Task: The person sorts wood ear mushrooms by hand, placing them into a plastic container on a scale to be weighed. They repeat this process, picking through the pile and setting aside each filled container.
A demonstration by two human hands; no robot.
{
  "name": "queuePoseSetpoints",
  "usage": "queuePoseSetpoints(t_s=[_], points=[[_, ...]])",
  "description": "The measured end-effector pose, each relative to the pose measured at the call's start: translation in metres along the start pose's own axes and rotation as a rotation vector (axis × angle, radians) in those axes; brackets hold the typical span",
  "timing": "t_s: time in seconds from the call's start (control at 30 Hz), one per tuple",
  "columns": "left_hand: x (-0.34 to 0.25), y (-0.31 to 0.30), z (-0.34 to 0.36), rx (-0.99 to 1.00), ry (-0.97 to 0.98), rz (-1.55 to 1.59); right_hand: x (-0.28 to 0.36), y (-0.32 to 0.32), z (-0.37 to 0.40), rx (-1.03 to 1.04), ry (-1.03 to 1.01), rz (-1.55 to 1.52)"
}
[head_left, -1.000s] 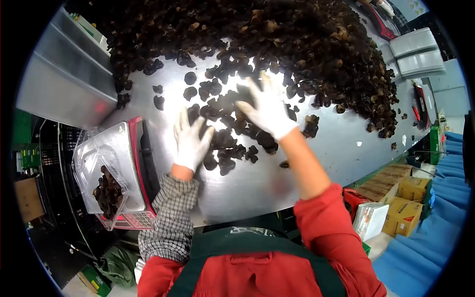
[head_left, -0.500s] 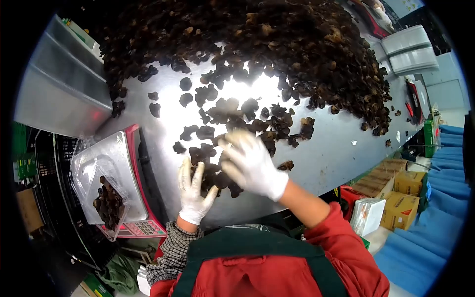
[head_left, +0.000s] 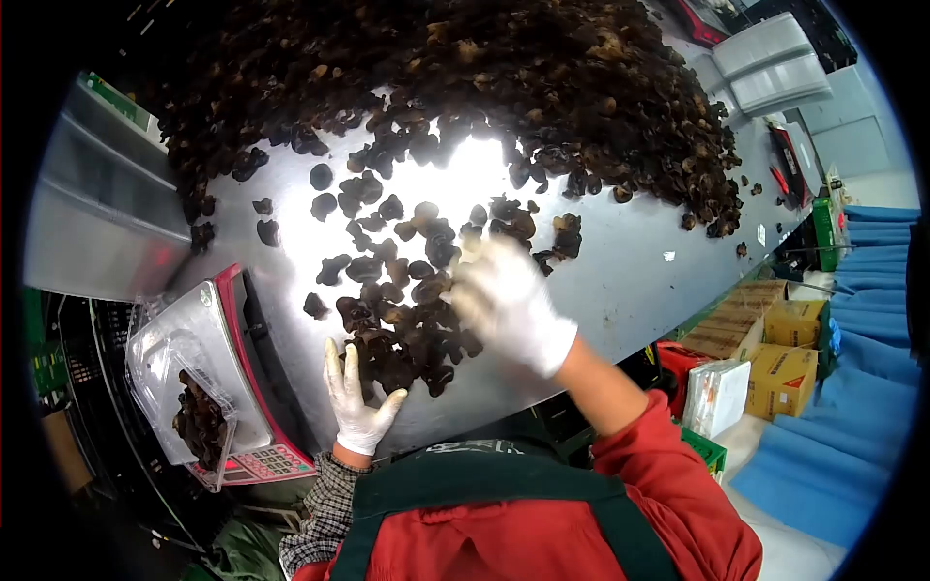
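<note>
On steel table (head_left: 630, 290) near edge: small heap of wood ear mushrooms (head_left: 397, 324) between gloved hands; left hand (head_left: 356, 402) flat, fingers spread, at heap's near-left rim; right hand (head_left: 509, 305) open, cupped over heap's right side

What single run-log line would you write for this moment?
left hand: open, gloved, at near edge of mushroom heap | right hand: gloved, blurred, over heap | clear tray: partly filled, on scale

Glossy smooth metal table (head_left: 630, 281), wrinkled matt dark fungus (head_left: 407, 329), clear shiny plastic tray (head_left: 184, 387).
</note>
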State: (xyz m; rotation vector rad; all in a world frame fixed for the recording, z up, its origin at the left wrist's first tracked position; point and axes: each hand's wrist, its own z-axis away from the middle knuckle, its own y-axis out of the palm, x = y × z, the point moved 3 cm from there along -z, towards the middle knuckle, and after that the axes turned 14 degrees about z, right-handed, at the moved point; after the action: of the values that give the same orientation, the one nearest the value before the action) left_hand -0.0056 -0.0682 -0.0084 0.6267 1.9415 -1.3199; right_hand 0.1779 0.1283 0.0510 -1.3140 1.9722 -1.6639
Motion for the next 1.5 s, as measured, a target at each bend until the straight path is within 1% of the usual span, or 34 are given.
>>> queuePoseSetpoints(t_s=[0.03, 0.1, 0.13, 0.17, 0.23, 0.3, 0.37, 0.43, 0.47, 0.5, 0.53, 0.57, 0.6, 0.63, 0.7, 0.73, 0.77, 0.83, 0.87, 0.9, 0.97, 1.03, 1.1, 1.17, 1.2, 1.3, 1.4, 1.5], points=[[0.001, 0.001, 0.0, -0.006, 0.004, -0.005, -0.02, -0.006, -0.017, -0.046, 0.093, 0.122], [0.003, 0.003, 0.002, -0.014, 0.012, -0.01, -0.066, 0.014, -0.025, -0.149, 0.222, 0.451], [0.003, 0.003, 0.003, -0.01, 0.002, -0.009, -0.076, 0.02, -0.019, 0.053, 0.31, 0.247], [0.003, 0.002, 0.002, -0.01, -0.004, -0.008, -0.066, 0.022, -0.004, 0.022, 0.251, 0.216], [0.003, 0.004, 0.002, -0.014, -0.005, -0.008, -0.025, 0.016, 0.032, 0.005, 0.16, 0.176], [0.005, 0.005, 0.002, -0.016, 0.018, -0.017, 0.012, 0.018, 0.071, 0.13, 0.116, 0.031], [0.003, 0.005, 0.0, -0.002, 0.013, -0.03, 0.039, 0.014, 0.091, 0.182, 0.066, -0.111], [0.002, 0.004, 0.0, 0.005, 0.003, -0.036, 0.045, 0.003, 0.086, 0.116, 0.015, -0.16], [0.002, 0.004, 0.0, 0.0, 0.004, -0.035, 0.039, -0.002, 0.077, 0.08, 0.029, -0.207], [0.003, 0.004, 0.0, -0.004, 0.005, -0.034, 0.029, -0.002, 0.068, 0.039, 0.009, -0.113], [0.003, 0.004, 0.0, -0.008, 0.008, -0.033, 0.017, -0.008, 0.047, -0.037, 0.018, -0.083], [0.003, 0.005, 0.0, -0.009, 0.009, -0.035, 0.004, -0.004, 0.03, -0.083, 0.06, 0.007], [0.004, 0.005, 0.0, -0.009, 0.011, -0.039, -0.01, 0.005, 0.014, -0.053, 0.079, 0.023], [0.004, 0.005, 0.001, -0.008, 0.012, -0.044, -0.017, 0.013, -0.002, -0.158, 0.057, 0.097], [0.002, 0.005, 0.003, -0.008, 0.009, -0.047, -0.011, 0.042, -0.003, -0.012, 0.097, 0.071], [0.002, 0.004, 0.002, -0.012, 0.009, -0.047, 0.004, 0.048, 0.002, 0.219, 0.085, 0.018], [0.003, 0.004, 0.001, -0.01, 0.007, -0.048, 0.022, 0.055, 0.017, 0.169, -0.033, 0.072], [0.003, 0.004, 0.003, -0.01, -0.007, -0.046, 0.039, 0.044, 0.025, 0.121, -0.059, -0.094], [0.002, 0.004, 0.002, -0.011, -0.007, -0.049, 0.035, 0.037, 0.022, 0.071, -0.07, -0.119], [0.002, 0.004, 0.002, -0.008, -0.006, -0.052, 0.028, 0.027, 0.015, 0.014, -0.017, -0.127], [0.001, 0.004, 0.002, -0.011, 0.001, -0.046, -0.007, 0.02, -0.011, -0.023, -0.028, -0.02], [0.004, 0.004, 0.002, -0.028, 0.009, -0.038, -0.044, 0.016, -0.053, 0.439, 0.352, -0.084], [0.002, 0.003, 0.001, -0.028, -0.004, -0.042, -0.077, 0.041, -0.079, 0.242, 0.204, 0.196], [0.003, 0.003, 0.001, -0.03, -0.006, -0.051, -0.097, 0.065, -0.093, 0.29, 0.148, 0.26], [0.004, 0.003, 0.001, -0.031, 0.0, -0.056, -0.098, 0.066, -0.098, 0.36, 0.134, 0.261], [0.004, 0.005, 0.001, -0.034, -0.004, -0.062, -0.102, 0.069, -0.101, 0.376, 0.148, 0.289], [0.005, 0.005, 0.002, -0.025, 0.0, -0.071, -0.108, 0.07, -0.098, 0.412, 0.184, 0.25], [0.004, 0.008, 0.001, -0.016, 0.009, -0.071, -0.106, 0.064, -0.091, 0.306, 0.134, 0.3]])
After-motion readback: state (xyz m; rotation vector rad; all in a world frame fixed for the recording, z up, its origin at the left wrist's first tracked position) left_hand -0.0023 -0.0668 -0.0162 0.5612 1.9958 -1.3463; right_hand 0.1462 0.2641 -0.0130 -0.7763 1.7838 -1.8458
